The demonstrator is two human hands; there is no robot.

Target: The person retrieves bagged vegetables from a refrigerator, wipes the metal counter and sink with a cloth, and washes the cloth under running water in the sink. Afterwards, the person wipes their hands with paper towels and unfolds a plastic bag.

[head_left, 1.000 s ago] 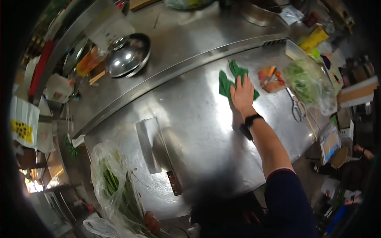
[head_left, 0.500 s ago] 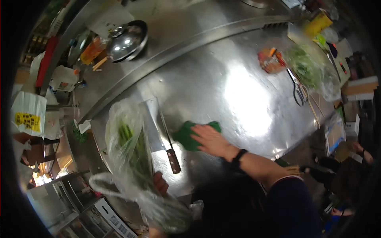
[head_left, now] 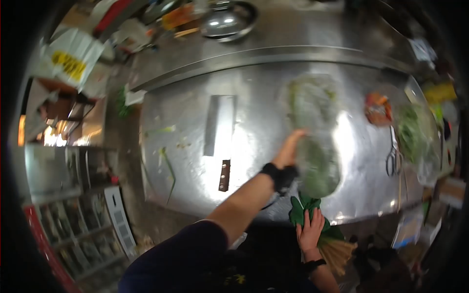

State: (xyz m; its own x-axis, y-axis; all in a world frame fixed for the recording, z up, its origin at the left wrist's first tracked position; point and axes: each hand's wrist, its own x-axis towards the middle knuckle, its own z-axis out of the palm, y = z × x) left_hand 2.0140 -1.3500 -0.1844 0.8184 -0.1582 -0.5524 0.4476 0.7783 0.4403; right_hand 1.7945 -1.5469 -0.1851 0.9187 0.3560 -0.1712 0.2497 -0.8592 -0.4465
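Bagged greens (head_left: 318, 168), blurred over the steel table (head_left: 264, 107), are clasped in your left hand (head_left: 288, 150), arm outstretched; your right hand (head_left: 309, 233) rests, fingers extended, on a green cloth (head_left: 296, 214) at the near edge, a cleaver (head_left: 219, 128) lying farther left.

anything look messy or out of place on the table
Yes: loose green scraps lie scattered on the steel table, in the picture left of the cleaver. They look like stray trimmings, apart from the bag of greens.
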